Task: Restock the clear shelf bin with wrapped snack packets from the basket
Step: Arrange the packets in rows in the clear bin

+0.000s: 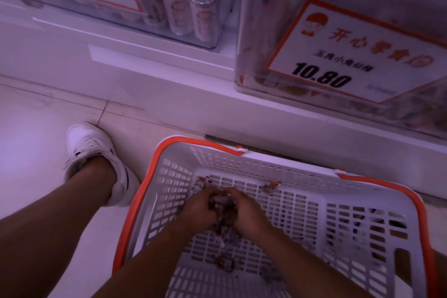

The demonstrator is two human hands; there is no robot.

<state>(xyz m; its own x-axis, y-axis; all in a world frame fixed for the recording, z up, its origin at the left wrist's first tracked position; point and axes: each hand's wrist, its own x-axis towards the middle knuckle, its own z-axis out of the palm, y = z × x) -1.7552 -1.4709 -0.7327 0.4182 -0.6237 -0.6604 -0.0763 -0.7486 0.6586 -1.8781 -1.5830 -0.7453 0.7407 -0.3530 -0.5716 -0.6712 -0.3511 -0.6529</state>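
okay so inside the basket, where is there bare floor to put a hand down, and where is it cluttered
Bare mesh lies in the basket along the far wall between the two stray packets, and across the right half of its floor. Crowded: the middle, where the left hand and right hand gather a clump of snack packets, and the near floor, with loose packets scattered.

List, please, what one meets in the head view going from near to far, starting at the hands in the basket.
Left hand and right hand gripping a clump of snack packets → far wall of the basket → white shelf base → clear bin with the 10.80 price card.
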